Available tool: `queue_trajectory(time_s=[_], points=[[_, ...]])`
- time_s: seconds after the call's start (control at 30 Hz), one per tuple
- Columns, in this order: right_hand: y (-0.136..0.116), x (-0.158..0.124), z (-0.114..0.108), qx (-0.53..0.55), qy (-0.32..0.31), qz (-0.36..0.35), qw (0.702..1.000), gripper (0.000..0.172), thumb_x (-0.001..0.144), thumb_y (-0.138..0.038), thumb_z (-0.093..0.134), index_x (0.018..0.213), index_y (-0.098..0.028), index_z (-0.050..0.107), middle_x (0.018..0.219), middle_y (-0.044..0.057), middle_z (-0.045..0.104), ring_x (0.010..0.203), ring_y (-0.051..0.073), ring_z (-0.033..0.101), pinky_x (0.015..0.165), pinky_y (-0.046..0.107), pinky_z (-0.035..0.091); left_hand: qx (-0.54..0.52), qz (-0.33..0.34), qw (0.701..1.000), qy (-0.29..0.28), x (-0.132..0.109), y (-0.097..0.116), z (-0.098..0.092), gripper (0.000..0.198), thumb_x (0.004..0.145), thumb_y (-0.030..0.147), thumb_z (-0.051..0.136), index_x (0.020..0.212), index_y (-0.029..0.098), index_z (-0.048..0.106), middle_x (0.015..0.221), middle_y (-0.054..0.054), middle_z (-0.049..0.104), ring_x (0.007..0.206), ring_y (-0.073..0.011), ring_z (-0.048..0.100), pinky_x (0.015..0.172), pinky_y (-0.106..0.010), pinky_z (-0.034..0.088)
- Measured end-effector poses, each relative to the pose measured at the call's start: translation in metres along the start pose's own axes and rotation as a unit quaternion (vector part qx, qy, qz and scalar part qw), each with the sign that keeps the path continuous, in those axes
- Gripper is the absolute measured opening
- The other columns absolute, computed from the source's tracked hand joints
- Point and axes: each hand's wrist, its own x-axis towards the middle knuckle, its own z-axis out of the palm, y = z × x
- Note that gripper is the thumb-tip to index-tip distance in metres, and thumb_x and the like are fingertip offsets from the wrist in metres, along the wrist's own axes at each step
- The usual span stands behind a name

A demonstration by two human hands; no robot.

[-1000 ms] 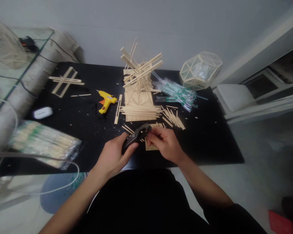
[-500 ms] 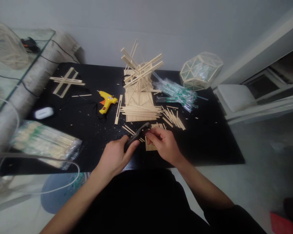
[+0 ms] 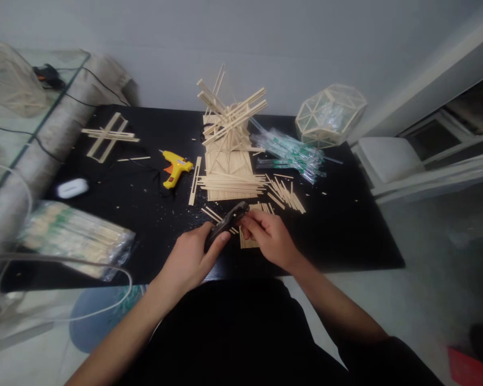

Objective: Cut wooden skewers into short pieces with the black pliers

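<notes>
My left hand [image 3: 189, 254] is wrapped round a dark hand tool that looks like pliers [image 3: 228, 219], its head pointing up and to the right. Close against that head, my right hand [image 3: 269, 236] is closed in a pinch; what its fingertips hold is hidden. Under the right hand lies a small flat panel of wooden sticks [image 3: 247, 241]. Short cut sticks [image 3: 212, 213] lie just beyond the tool. Farther back, a bundle of long sticks [image 3: 231, 184] rests across a larger stick panel [image 3: 221, 197], which carries a windmill-like stick structure [image 3: 231, 120].
A yellow glue gun [image 3: 177, 169] lies left of the panel, near a stick cross [image 3: 108, 136]. Packaged sticks [image 3: 80, 233] and a white case [image 3: 72, 187] are at the left. Clear wrappers [image 3: 293, 153], short sticks [image 3: 287, 194] and a stick polyhedron [image 3: 330, 115] sit right.
The view has shifted very slightly. Both hands and the pliers stay nearly in the same place, with the right fingertips still by the tool's head.
</notes>
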Motion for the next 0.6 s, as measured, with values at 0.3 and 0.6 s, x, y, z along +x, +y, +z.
queue_trajectory(time_s=[0.3, 0.6], points=[[0.003, 0.002, 0.005, -0.058, 0.026, 0.004, 0.998, 0.036, 0.102, -0.035, 0.056, 0.069, -0.020, 0.059, 0.065, -0.002, 0.059, 0.061, 0.013, 0.054, 0.065, 0.028, 0.042, 0.001, -0.029, 0.999, -0.012, 0.003, 0.001, 0.003, 0.054, 0.103, 0.064, 0.036, 0.073, 0.023, 0.053, 0.059, 0.000, 0.057, 0.056, -0.0179, 0.056, 0.059, -0.031, 0.038], [-0.009, -0.005, -0.016, -0.083, 0.044, -0.031, 0.995, 0.018, 0.097, -0.036, 0.065, 0.097, -0.020, 0.073, 0.072, -0.002, 0.064, 0.061, 0.013, 0.054, 0.061, 0.027, 0.044, 0.216, -0.035, 0.974, 0.051, 0.007, -0.012, 0.003, 0.056, 0.097, 0.074, 0.038, 0.083, 0.023, 0.057, 0.063, -0.005, 0.066, 0.053, -0.0232, 0.064, 0.051, -0.029, 0.030]])
